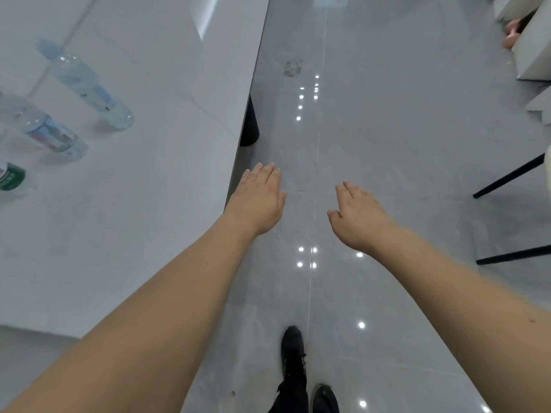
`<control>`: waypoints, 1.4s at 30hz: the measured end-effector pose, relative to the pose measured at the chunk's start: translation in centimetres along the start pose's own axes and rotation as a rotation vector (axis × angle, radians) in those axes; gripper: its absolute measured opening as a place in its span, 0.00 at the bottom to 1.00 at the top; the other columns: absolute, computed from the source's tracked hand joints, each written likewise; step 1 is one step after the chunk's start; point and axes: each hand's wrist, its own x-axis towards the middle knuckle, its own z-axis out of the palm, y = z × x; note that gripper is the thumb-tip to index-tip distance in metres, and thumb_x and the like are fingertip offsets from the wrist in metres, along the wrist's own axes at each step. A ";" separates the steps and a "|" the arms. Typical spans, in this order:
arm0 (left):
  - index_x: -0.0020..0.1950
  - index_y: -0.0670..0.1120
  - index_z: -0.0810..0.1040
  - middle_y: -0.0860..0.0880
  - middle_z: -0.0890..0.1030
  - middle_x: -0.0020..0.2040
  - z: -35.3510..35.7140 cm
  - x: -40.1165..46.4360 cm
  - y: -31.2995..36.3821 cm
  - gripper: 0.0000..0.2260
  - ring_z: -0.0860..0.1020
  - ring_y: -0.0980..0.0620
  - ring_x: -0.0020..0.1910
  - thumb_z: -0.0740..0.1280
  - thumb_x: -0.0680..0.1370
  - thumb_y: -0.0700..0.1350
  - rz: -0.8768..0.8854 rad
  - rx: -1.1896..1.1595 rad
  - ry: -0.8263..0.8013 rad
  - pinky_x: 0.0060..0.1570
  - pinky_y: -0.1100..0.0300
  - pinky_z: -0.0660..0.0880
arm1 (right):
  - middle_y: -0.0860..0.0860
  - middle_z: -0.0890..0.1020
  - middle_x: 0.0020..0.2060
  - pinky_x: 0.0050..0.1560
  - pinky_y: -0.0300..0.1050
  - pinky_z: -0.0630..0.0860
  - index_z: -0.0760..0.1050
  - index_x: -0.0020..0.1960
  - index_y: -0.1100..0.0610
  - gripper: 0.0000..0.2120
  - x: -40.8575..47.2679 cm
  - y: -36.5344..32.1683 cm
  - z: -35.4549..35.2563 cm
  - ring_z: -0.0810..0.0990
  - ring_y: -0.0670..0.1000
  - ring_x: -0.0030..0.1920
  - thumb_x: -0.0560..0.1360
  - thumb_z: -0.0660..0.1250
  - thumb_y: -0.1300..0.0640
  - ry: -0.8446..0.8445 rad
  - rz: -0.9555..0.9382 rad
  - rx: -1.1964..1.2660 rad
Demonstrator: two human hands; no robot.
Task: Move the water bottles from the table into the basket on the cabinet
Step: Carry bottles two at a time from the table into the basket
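Water bottles stood on the white table [143, 180] at the left of the frame, three that I could see. The tallest, a clear bottle with a pale blue label [86, 84], was in the upper left, upright on the tabletop. Just below it in the frame stood a second bottle with a coloured label [49, 131], near the first but apart from it. A third bottle with a green label [10, 175] was cut off by the left edge, so only part of it showed (its upper half may have been out of view altogether; the blur there made it hard to say).

Both of the person's hands were held out, palms down, over the grey tiled floor [402, 129] in the middle of the frame, well apart from the bottles. The left hand [258, 199] hung just beside the table's near edge, fingers straight and together, holding nothing. The right hand [357, 216] was to its right, fingers loosely spread and slightly bent, also holding nothing.

A black table leg [249, 123] showed under the table's edge. Black chair legs [512, 216] reached in from the right edge. At the bottom centre were the person's black shoes [293, 350]. White furniture [533, 49] filled the upper right corner.
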 end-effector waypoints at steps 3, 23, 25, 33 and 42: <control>0.79 0.40 0.55 0.44 0.55 0.80 -0.4 4.1 -0.8 0.25 0.51 0.44 0.79 0.51 0.85 0.50 0.008 -0.009 0.011 0.78 0.49 0.46 | 0.59 0.51 0.78 0.78 0.51 0.47 0.50 0.78 0.63 0.28 3.9 0.3 -1.4 0.49 0.56 0.79 0.82 0.50 0.51 -0.001 0.010 0.004; 0.79 0.40 0.55 0.43 0.56 0.80 -7.5 25.9 -1.9 0.25 0.51 0.43 0.79 0.52 0.85 0.49 -0.070 -0.042 0.016 0.77 0.48 0.48 | 0.59 0.54 0.78 0.77 0.50 0.48 0.51 0.77 0.63 0.27 24.3 5.7 -14.4 0.51 0.57 0.78 0.82 0.51 0.53 -0.074 -0.038 -0.023; 0.79 0.39 0.56 0.43 0.57 0.79 -8.3 28.3 -3.1 0.25 0.52 0.42 0.79 0.52 0.85 0.49 -0.067 -0.022 0.025 0.77 0.47 0.49 | 0.59 0.54 0.78 0.76 0.50 0.48 0.51 0.77 0.63 0.27 26.3 5.4 -15.9 0.52 0.58 0.78 0.82 0.51 0.53 -0.064 -0.029 -0.017; 0.79 0.40 0.56 0.43 0.56 0.80 -10.7 36.7 -5.1 0.25 0.51 0.43 0.79 0.51 0.85 0.50 -0.089 -0.019 -0.008 0.77 0.49 0.48 | 0.59 0.51 0.78 0.78 0.51 0.46 0.50 0.78 0.63 0.28 34.4 5.3 -20.0 0.49 0.57 0.78 0.82 0.51 0.52 -0.073 -0.045 0.010; 0.79 0.40 0.55 0.43 0.55 0.80 -14.0 43.0 -7.5 0.25 0.51 0.43 0.79 0.51 0.85 0.49 -0.191 -0.065 0.056 0.77 0.48 0.48 | 0.59 0.55 0.78 0.77 0.51 0.49 0.53 0.77 0.64 0.27 43.4 4.4 -24.8 0.52 0.57 0.78 0.82 0.52 0.54 -0.065 -0.123 0.000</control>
